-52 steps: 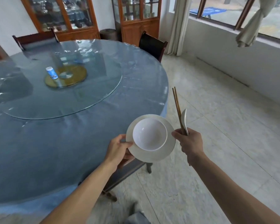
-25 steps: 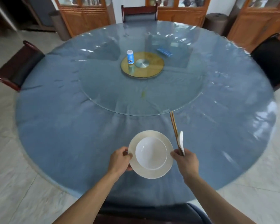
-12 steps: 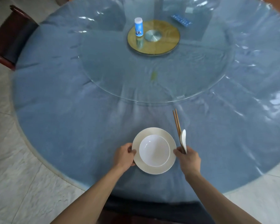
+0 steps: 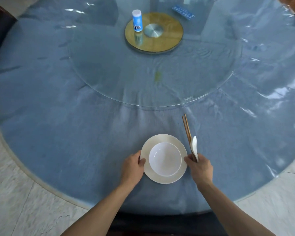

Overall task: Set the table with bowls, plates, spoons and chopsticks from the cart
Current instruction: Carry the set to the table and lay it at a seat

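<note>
Chopsticks in right hand point away, toward table centre.

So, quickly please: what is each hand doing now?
Left hand: closed on the plate rim, bowl on it.
Right hand: closed, holding chopsticks and spoon.

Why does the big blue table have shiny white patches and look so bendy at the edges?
Head view: daylight glares off the clear plastic cover on the round blue table, brightest at the right; the wide-angle lens bows its rim. The white bowl on the cream plate, held by the left hand, looks sharp.
</note>
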Motion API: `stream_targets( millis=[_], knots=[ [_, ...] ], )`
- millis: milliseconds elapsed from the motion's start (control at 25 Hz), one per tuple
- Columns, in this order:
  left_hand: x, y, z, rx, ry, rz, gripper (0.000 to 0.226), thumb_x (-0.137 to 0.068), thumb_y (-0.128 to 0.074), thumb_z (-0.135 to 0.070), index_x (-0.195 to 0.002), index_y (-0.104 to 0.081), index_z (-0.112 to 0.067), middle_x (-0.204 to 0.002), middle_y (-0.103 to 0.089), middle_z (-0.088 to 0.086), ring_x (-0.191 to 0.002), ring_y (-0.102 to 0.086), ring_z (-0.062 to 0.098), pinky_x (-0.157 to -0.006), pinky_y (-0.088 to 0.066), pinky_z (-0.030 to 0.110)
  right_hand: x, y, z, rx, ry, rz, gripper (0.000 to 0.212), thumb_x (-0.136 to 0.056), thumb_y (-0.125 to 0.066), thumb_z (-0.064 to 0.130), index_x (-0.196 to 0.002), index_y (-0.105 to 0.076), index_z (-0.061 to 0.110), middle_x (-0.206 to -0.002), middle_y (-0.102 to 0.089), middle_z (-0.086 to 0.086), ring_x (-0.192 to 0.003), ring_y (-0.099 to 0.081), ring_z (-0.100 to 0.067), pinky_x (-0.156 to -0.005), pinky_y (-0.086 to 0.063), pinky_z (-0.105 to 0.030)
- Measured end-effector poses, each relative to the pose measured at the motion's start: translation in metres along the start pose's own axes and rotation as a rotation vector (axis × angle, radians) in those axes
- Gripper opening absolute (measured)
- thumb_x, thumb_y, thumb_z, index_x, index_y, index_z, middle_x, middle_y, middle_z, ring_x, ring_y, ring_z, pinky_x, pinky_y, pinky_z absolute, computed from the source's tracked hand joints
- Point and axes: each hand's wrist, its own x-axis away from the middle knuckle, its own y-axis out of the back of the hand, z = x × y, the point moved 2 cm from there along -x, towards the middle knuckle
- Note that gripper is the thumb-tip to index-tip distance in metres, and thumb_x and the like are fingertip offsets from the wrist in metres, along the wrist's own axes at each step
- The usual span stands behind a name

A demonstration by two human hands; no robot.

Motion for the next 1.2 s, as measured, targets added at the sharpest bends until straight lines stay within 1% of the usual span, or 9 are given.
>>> stream_targets(
  millis=[120,280,480,560,680,840,960,1080,1200],
  knots=[
    [0.000,0.001,0.000,-0.081,-0.066,-0.034,0.021,-0.094,-0.059,-0.016,-0.114,-0.066,-0.016,-0.081,-0.060,-0.002,-0.074,-0.052,0.020,-0.065,-0.038,0.029,0.000,0.000,0.000,0.012,0.012,0.005,0.014,-0.082,-0.071,0.027,-0.071,-0.066,0.019,-0.063,-0.063,-0.002,-0.061,-0.057,-0.019,-0.058,-0.047,-0.033],
    [0.001,0.002,0.000,-0.123,-0.084,-0.007,0.021,-0.095,-0.059,-0.020,-0.115,-0.063,-0.015,-0.093,-0.065,0.001,-0.086,-0.058,0.024,-0.069,-0.041,0.031,0.006,0.006,0.002,0.034,0.026,-0.008,0.020,-0.087,-0.065,0.030,-0.074,-0.064,0.015,-0.061,-0.059,-0.001,-0.057,-0.053,-0.017,-0.057,-0.045,-0.033],
    [0.013,0.009,-0.002,-0.060,-0.037,-0.050,0.026,-0.093,-0.063,-0.023,-0.119,-0.058,-0.022,-0.090,-0.057,-0.005,-0.081,-0.056,0.018,-0.070,-0.044,0.031,0.023,0.028,0.003,0.027,0.065,0.037,0.043,-0.094,-0.048,0.051,-0.078,-0.057,0.013,-0.066,-0.060,-0.005,-0.056,-0.050,-0.016,-0.051,-0.039,-0.032],
    [0.025,0.015,-0.006,-0.035,-0.014,-0.122,0.016,-0.093,-0.064,-0.022,-0.108,-0.058,-0.023,-0.088,-0.056,-0.006,-0.076,-0.056,0.017,-0.066,-0.043,0.029,0.032,0.035,0.003,-0.019,0.064,0.108,0.044,-0.095,-0.045,0.053,-0.089,-0.058,0.011,-0.071,-0.060,-0.003,-0.058,-0.049,-0.016,-0.052,-0.039,-0.032],
    [0.050,0.019,-0.024,0.070,-0.076,-0.216,0.014,-0.091,-0.065,-0.021,-0.086,-0.053,-0.026,-0.076,-0.057,-0.011,-0.067,-0.056,0.008,-0.058,-0.040,0.021,0.046,0.041,0.008,-0.153,0.053,0.230,0.033,-0.093,-0.046,0.047,-0.081,-0.044,0.016,-0.066,-0.047,0.002,-0.055,-0.038,-0.015,-0.053,-0.035,-0.035],
    [0.077,-0.006,-0.079,0.255,-0.252,0.032,0.009,-0.088,-0.069,-0.026,-0.079,-0.067,-0.023,-0.076,-0.065,-0.014,-0.070,-0.058,0.000,-0.065,-0.043,0.012,0.075,0.037,0.020,0.138,0.284,0.165,0.029,-0.097,-0.047,0.036,-0.078,-0.032,0.022,-0.063,-0.052,0.001,-0.053,-0.046,-0.021,-0.048,-0.029,-0.036],
    [0.085,-0.024,-0.102,0.439,-0.108,0.153,0.015,-0.089,-0.069,-0.033,-0.079,-0.073,-0.021,-0.077,-0.071,-0.012,-0.075,-0.062,-0.002,-0.072,-0.045,0.012,0.092,0.033,0.018,0.253,0.375,0.127,0.027,-0.098,-0.046,0.037,-0.081,-0.030,0.024,-0.061,-0.048,0.007,-0.050,-0.043,-0.015,-0.044,-0.027,-0.031],
    [0.092,-0.030,-0.098,0.490,-0.018,0.154,0.021,-0.089,-0.069,-0.031,-0.076,-0.074,-0.015,-0.073,-0.072,-0.004,-0.071,-0.063,0.002,-0.075,-0.050,0.026,0.099,0.033,0.012,0.317,0.397,0.145,0.025,-0.097,-0.048,0.040,-0.089,-0.034,0.022,-0.067,-0.052,0.008,-0.056,-0.049,-0.019,-0.047,-0.032,-0.032],
    [0.095,-0.030,-0.093,0.559,0.076,0.142,0.023,-0.089,-0.069,-0.026,-0.076,-0.075,-0.009,-0.074,-0.074,0.004,-0.072,-0.066,0.012,-0.076,-0.055,0.035,0.099,0.032,0.006,0.206,0.367,0.249,0.027,-0.088,-0.061,0.038,-0.088,-0.039,0.023,-0.068,-0.056,0.011,-0.054,-0.052,-0.007,-0.044,-0.034,-0.021]
  ],
)
